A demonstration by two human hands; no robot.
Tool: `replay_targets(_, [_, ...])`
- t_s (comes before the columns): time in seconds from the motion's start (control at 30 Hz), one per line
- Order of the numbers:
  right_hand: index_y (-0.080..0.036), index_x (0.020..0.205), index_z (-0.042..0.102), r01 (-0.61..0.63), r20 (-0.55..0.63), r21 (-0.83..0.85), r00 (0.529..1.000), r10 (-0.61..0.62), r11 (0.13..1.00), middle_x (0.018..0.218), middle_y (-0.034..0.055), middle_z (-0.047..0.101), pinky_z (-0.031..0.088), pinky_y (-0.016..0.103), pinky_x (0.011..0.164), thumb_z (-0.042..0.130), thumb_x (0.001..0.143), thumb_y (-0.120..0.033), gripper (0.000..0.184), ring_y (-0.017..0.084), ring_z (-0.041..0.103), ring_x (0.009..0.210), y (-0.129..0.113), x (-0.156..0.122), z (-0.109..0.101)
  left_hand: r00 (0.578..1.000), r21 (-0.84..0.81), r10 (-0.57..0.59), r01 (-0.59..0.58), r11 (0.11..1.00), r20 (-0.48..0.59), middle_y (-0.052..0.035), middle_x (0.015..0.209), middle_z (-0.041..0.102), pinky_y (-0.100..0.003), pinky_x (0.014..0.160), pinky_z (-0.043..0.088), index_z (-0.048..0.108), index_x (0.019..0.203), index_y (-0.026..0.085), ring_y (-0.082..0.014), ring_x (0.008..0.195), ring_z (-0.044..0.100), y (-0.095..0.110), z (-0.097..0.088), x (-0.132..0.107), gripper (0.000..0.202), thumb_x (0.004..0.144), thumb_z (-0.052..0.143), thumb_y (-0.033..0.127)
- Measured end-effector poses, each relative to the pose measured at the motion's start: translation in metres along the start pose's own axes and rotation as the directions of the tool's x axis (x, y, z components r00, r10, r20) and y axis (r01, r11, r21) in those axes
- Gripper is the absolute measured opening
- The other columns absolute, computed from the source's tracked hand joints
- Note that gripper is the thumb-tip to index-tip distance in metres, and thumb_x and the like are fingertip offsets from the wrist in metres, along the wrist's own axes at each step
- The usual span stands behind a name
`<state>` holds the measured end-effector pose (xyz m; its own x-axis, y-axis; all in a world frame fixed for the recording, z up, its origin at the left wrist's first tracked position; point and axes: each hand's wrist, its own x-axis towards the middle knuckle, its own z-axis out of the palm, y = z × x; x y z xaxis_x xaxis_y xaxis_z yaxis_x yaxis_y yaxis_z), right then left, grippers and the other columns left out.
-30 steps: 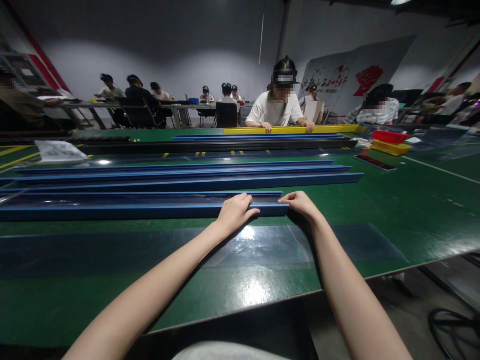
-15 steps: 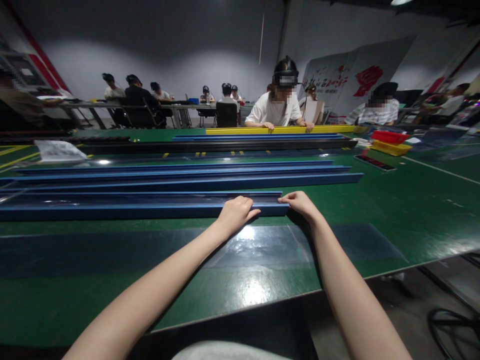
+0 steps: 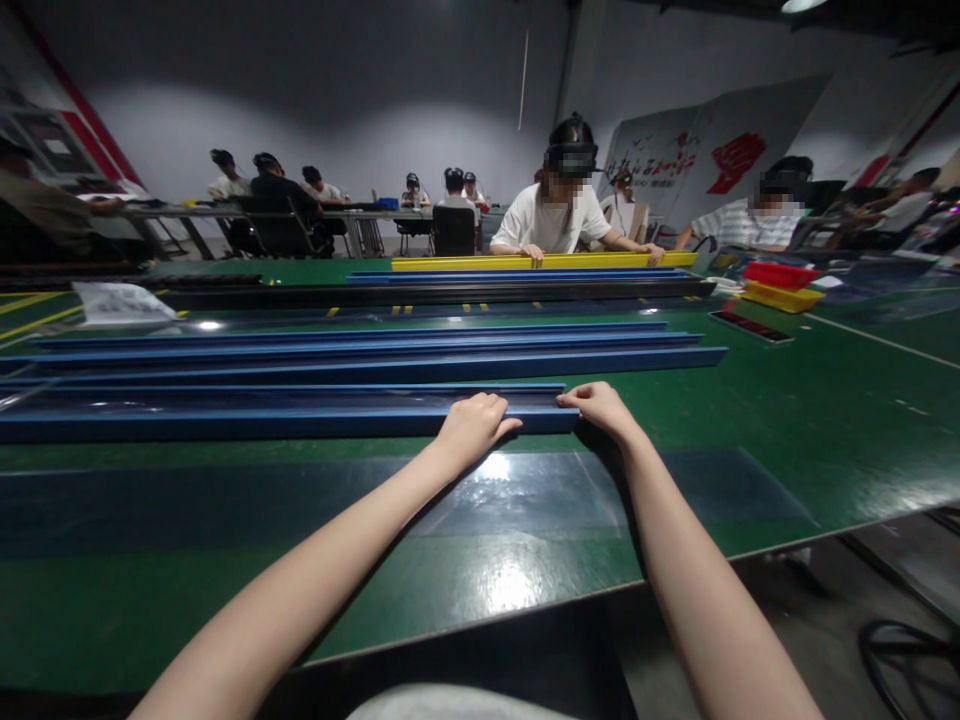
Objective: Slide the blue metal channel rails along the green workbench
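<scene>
Across the bench [image 3: 840, 420], the yellow bar [image 3: 465, 265] has slid left and a co-worker [image 3: 551, 222] has moved one hand rightward along it; the wearer's own hands hardly shift. The blue channel [image 3: 300, 425] lies roughly along the near edge, between the clear film [image 3: 300, 490] and the other channels [image 3: 450, 366]. The left hand [image 3: 474, 425] hooks its fingers over the near wall, thumb outside. The right hand [image 3: 600, 402] presses thumb and forefinger together at the right end; whether they pinch wall or a thin sheet, I cannot tell. Best, I judge, to keep the left grip firm and the right pinch light, working square to the end.
</scene>
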<state>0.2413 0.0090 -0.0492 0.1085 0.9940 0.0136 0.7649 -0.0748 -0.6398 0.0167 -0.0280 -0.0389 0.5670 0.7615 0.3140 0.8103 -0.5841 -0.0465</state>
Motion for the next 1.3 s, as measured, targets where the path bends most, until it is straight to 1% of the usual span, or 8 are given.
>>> replay_targets(0.13, [-0.018, 0.058, 0.062, 0.024, -0.018, -0.008, 1.0, -0.025, 1.0, 0.047, 0.0005, 0.054, 0.036, 0.022, 0.054, 0.052, 0.068, -0.038, 0.025, 0.013, 0.052, 0.052, -0.007, -0.007, -0.007, 0.999, -0.022, -0.036, 0.036, 0.999, -0.018, -0.006, 0.091, 0.062, -0.025, 0.064, 0.041, 0.05, 0.089, 0.015, -0.0186, 0.086, 0.058, 0.0, -0.001, 0.0, 0.031, 0.086, 0.043, 0.044])
replay_targets(0.27, [-0.018, 0.053, 0.056, 0.029, -0.064, 0.068, 0.998, -0.025, 0.997, 0.046, -0.0003, 0.051, 0.035, 0.022, 0.052, 0.047, 0.071, -0.04, 0.03, 0.011, 0.048, 0.048, -0.01, -0.011, -0.011, 0.997, -0.058, -0.054, 0.051, 0.997, -0.049, -0.0049, 0.091, 0.061, -0.024, 0.063, 0.041, 0.048, 0.089, 0.016, -0.0181, 0.085, 0.058, -0.001, -0.002, 0.0, 0.029, 0.084, 0.047, 0.044])
replay_targets(0.37, [-0.017, 0.053, 0.055, 0.089, -0.017, 0.136, 0.996, -0.087, 0.987, 0.045, -0.001, 0.05, 0.034, 0.022, 0.051, 0.047, 0.071, -0.047, 0.036, 0.01, 0.045, 0.046, -0.01, -0.011, -0.01, 0.996, -0.094, -0.069, 0.063, 0.994, -0.055, -0.0037, 0.089, 0.061, -0.024, 0.062, 0.04, 0.048, 0.085, 0.017, -0.0173, 0.082, 0.058, -0.002, -0.002, -0.001, 0.028, 0.083, 0.049, 0.045])
replay_targets(0.5, [-0.016, 0.053, 0.054, 0.19, 0.096, 0.174, 0.973, -0.208, 0.966, 0.05, -0.0016, 0.05, 0.032, 0.022, 0.051, 0.051, 0.068, -0.054, 0.041, 0.009, 0.044, 0.05, -0.011, -0.011, -0.008, 0.994, -0.139, -0.092, 0.084, 0.987, -0.055, -0.0028, 0.087, 0.061, -0.023, 0.06, 0.04, 0.048, 0.083, 0.017, -0.0167, 0.079, 0.058, -0.002, -0.004, -0.001, 0.028, 0.081, 0.051, 0.045])
replay_targets(0.67, [-0.016, 0.054, 0.052, 0.215, 0.146, 0.181, 0.959, -0.242, 0.96, 0.052, -0.0019, 0.049, 0.032, 0.022, 0.052, 0.057, 0.064, -0.054, 0.04, 0.009, 0.044, 0.052, -0.016, -0.015, -0.007, 0.991, -0.185, -0.119, 0.107, 0.977, -0.057, -0.002, 0.084, 0.06, -0.023, 0.06, 0.039, 0.049, 0.08, 0.017, -0.0162, 0.078, 0.058, -0.001, -0.007, -0.001, 0.028, 0.08, 0.053, 0.044])
replay_targets(0.97, [-0.017, 0.05, 0.048, 0.31, 0.035, 0.014, 0.95, -0.31, 0.951, 0.049, -0.0017, 0.047, 0.029, 0.022, 0.05, 0.055, 0.066, -0.052, 0.04, 0.01, 0.043, 0.051, -0.03, -0.025, -0.008, 0.99, -0.193, -0.137, 0.128, 0.973, -0.034, -0.0019, 0.082, 0.059, -0.024, 0.06, 0.039, 0.05, 0.08, 0.018, -0.0162, 0.076, 0.057, -0.003, -0.01, 0.0, 0.029, 0.079, 0.053, 0.047])
replay_targets(1.17, [-0.018, 0.057, 0.048, 0.354, 0.109, -0.015, 0.93, -0.351, 0.935, 0.052, -0.0035, 0.049, 0.028, 0.02, 0.048, 0.063, 0.057, -0.054, 0.039, 0.009, 0.043, 0.052, -0.029, -0.026, -0.009, 0.988, -0.187, -0.153, 0.146, 0.972, -0.027, -0.0019, 0.081, 0.06, -0.024, 0.06, 0.039, 0.051, 0.081, 0.018, -0.017, 0.077, 0.058, -0.004, -0.011, 0.0, 0.03, 0.078, 0.053, 0.047])
replay_targets(1.3, [-0.018, 0.059, 0.046, 0.389, 0.12, -0.04, 0.916, -0.382, 0.92, 0.053, -0.0046, 0.047, 0.027, 0.02, 0.047, 0.064, 0.057, -0.052, 0.038, 0.009, 0.041, 0.051, -0.026, -0.024, -0.007, 0.988, -0.181, -0.149, 0.141, 0.973, -0.034, -0.002, 0.082, 0.059, -0.024, 0.061, 0.04, 0.051, 0.082, 0.018, -0.0168, 0.077, 0.058, -0.003, -0.011, -0.001, 0.03, 0.079, 0.053, 0.047])
